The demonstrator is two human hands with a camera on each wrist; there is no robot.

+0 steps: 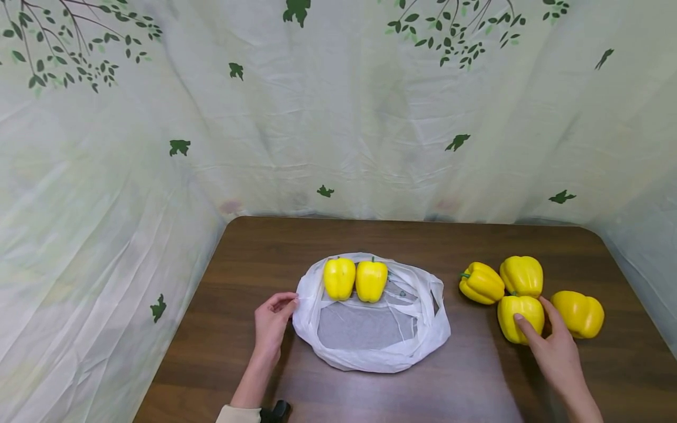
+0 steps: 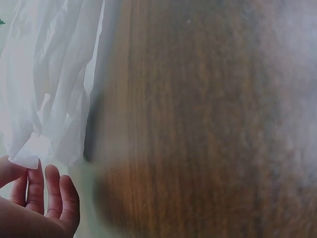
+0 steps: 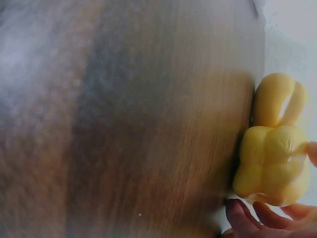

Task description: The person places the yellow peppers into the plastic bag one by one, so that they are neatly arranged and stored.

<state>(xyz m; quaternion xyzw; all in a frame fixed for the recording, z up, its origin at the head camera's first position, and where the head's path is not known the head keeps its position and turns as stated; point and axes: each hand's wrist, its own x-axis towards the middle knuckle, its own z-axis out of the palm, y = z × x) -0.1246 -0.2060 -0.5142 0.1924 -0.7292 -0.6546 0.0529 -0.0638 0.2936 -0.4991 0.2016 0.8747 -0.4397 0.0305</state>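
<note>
A white plastic bag (image 1: 370, 359) lies with its mouth spread wide on the table. Two yellow bell peppers, a left one (image 1: 339, 279) and a right one (image 1: 372, 282), sit side by side at its far part. My left hand (image 1: 272, 329) pinches the bag's left rim between thumb and index finger; the left wrist view shows the gathered film (image 2: 54, 89) at those fingertips. On the right, my right hand (image 1: 557, 355) grips a yellow bell pepper (image 1: 514, 317) with thumb and fingers on opposite sides. This pepper (image 3: 272, 163) appears close to the table in the right wrist view.
Around the gripped pepper lie three more yellow bell peppers: one at the left (image 1: 481, 284), one behind (image 1: 521, 275), one at the right (image 1: 579, 314). The brown wooden table (image 1: 264, 241) ends against a leaf-printed curtain (image 1: 370, 147).
</note>
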